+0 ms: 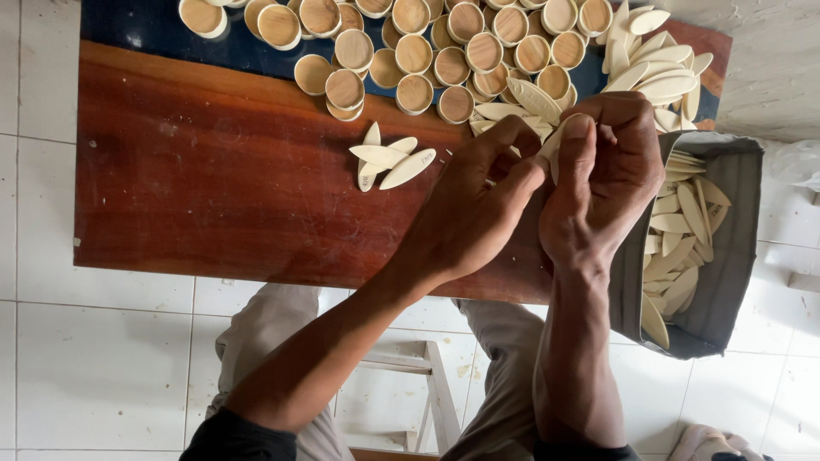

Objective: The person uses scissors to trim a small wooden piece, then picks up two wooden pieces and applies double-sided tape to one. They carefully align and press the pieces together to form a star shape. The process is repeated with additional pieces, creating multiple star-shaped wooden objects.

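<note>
Item 1, nearest the lens: my two forearms, rising from dark sleeves over grey-trousered knees and a pale stool frame standing on the white tiled floor.

Item 2: left hand. I am keeping its grip pinched together, thumb and forefinger closing on the lower edge of a pale leaf-shaped wooden piece.

Item 3: right hand. I am clamping its grip on the same leaf-shaped piece, thumb laid along the flat face, the other fingers curled behind. The piece is sitting between both hands, just above the far right part of the desk, a reddish-brown wooden top.

Item 4: four loose leaf pieces lying overlapped on the desk, left of my hands.

Item 5: a heap of round wooden discs along the far edge, with more leaf pieces stacked at the far right corner.

Item 6: grey cloth bag, mouth open, hanging beside the desk on the right, holding many more leaf pieces.

Handling note, as I judge it: the piece looks thin, so I am favouring edge pressure from both thumbs, holding it low over the desk so a slip lands on wood, not tile.
</note>
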